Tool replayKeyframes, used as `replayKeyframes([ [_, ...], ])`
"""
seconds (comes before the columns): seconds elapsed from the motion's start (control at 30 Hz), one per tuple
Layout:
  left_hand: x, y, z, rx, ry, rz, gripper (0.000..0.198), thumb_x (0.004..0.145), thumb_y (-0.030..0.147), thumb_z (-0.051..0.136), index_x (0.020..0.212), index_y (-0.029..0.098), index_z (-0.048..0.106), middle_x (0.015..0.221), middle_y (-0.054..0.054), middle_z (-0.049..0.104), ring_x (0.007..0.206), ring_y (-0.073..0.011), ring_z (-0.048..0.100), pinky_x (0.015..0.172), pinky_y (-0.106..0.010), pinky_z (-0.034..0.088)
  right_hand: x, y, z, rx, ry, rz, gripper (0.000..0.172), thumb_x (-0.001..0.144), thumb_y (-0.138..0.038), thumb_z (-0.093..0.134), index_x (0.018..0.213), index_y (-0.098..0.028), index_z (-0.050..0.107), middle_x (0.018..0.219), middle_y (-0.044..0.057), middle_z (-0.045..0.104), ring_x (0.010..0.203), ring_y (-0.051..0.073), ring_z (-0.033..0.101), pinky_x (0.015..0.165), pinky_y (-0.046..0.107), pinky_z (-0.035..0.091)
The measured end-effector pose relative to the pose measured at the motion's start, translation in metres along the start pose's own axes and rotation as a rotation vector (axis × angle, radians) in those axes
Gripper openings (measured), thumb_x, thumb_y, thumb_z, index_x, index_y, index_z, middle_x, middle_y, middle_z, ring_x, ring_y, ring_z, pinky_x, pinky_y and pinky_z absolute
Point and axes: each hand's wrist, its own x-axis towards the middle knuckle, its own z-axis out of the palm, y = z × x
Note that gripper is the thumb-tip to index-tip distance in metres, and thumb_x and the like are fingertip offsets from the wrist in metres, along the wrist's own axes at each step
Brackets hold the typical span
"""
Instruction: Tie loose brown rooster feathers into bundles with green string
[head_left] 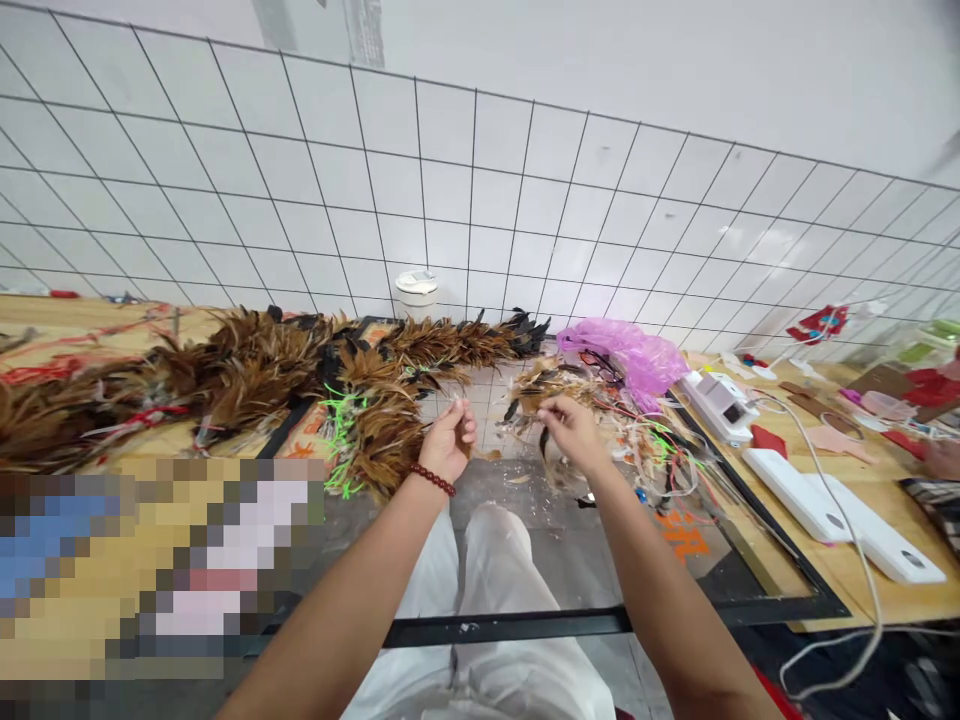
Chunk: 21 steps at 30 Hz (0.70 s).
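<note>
My left hand (448, 440), with a dark red bead bracelet (433, 479) on the wrist, is closed in a pinch over the glass tabletop (525, 560). Brown feathers (382, 425) lie just to its left. My right hand (574, 428) is also pinched, fingertips at a small clump of brown feathers and strings (540, 390). What exactly each hand pinches is too small to name. The two hands are a short gap apart.
Long strips of brown and black feathers (225, 375) cover the left and back of the table. A pink plastic bag (626, 350), a white cup (416, 290), white devices with a cable (817, 500) and red scraps (817, 322) lie to the right. A wire grid (480, 200) stands behind.
</note>
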Motion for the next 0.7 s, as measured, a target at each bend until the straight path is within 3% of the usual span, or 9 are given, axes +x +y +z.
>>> replayKeyframes([
  [0.1, -0.001, 0.0, 0.003, -0.004, 0.012, -0.002, 0.009, 0.084, 0.019, 0.064, 0.077, 0.015, 0.06, 0.074, -0.002, 0.064, 0.07, -0.0125, 0.066, 0.058, -0.022, 0.053, 0.008, 0.006, -0.002, 0.464, 0.175, 0.244, 0.027, 0.072, -0.045, 0.065, 0.078, -0.02, 0.058, 0.065, -0.001, 0.06, 0.054, 0.011, 0.047, 0.052, 0.024, 0.037],
  [0.17, -0.001, 0.0, 0.003, -0.029, -0.003, 0.013, 0.007, 0.083, 0.019, 0.064, 0.077, 0.016, 0.061, 0.086, -0.004, 0.069, 0.083, -0.0164, 0.068, 0.071, -0.03, 0.056, 0.011, 0.007, -0.001, 0.65, 0.214, 0.312, 0.034, 0.065, -0.048, 0.07, 0.078, -0.02, 0.055, 0.067, -0.001, 0.063, 0.051, 0.009, 0.045, 0.047, 0.021, 0.034],
  [0.27, 0.0, -0.001, 0.001, -0.031, -0.033, 0.024, 0.003, 0.083, 0.019, 0.064, 0.081, 0.017, 0.064, 0.096, -0.005, 0.071, 0.09, -0.0175, 0.067, 0.076, -0.033, 0.056, 0.011, 0.009, 0.002, 0.742, 0.214, 0.328, 0.037, 0.064, -0.048, 0.072, 0.078, -0.021, 0.052, 0.074, 0.0, 0.067, 0.05, 0.008, 0.046, 0.046, 0.02, 0.033],
  [0.37, 0.001, -0.003, -0.002, -0.026, -0.018, 0.034, 0.005, 0.085, 0.019, 0.062, 0.081, 0.016, 0.065, 0.094, -0.006, 0.071, 0.088, -0.0167, 0.068, 0.078, -0.032, 0.055, 0.01, 0.011, 0.006, 0.627, 0.163, 0.332, 0.034, 0.067, -0.049, 0.068, 0.078, -0.02, 0.053, 0.07, 0.001, 0.066, 0.05, 0.009, 0.047, 0.047, 0.022, 0.035],
  [0.43, 0.001, -0.005, -0.002, -0.028, -0.015, 0.038, 0.008, 0.086, 0.018, 0.06, 0.08, 0.015, 0.065, 0.089, -0.006, 0.07, 0.087, -0.0162, 0.068, 0.078, -0.03, 0.055, 0.008, 0.01, 0.007, 0.43, 0.159, 0.244, 0.031, 0.068, -0.046, 0.066, 0.081, -0.019, 0.059, 0.072, 0.002, 0.065, 0.054, 0.011, 0.049, 0.054, 0.025, 0.04],
  [0.53, -0.002, -0.008, 0.0, -0.015, -0.067, 0.03, 0.009, 0.086, 0.017, 0.06, 0.079, 0.015, 0.065, 0.089, -0.006, 0.07, 0.089, -0.0171, 0.068, 0.078, -0.031, 0.055, 0.005, -0.001, 0.012, 0.151, 0.12, -0.001, 0.03, 0.072, -0.035, 0.064, 0.096, -0.018, 0.066, 0.089, 0.005, 0.066, 0.062, 0.012, 0.05, 0.066, 0.029, 0.045],
  [0.7, -0.009, -0.01, 0.004, 0.077, -0.228, 0.03, 0.008, 0.084, 0.022, 0.064, 0.081, 0.015, 0.068, 0.094, -0.007, 0.07, 0.086, -0.0171, 0.066, 0.073, -0.03, 0.054, -0.004, -0.028, 0.029, 0.09, -0.191, -0.245, 0.019, 0.076, -0.029, 0.066, 0.093, -0.021, 0.072, 0.099, 0.006, 0.064, 0.086, 0.016, 0.058, 0.076, 0.028, 0.047],
])
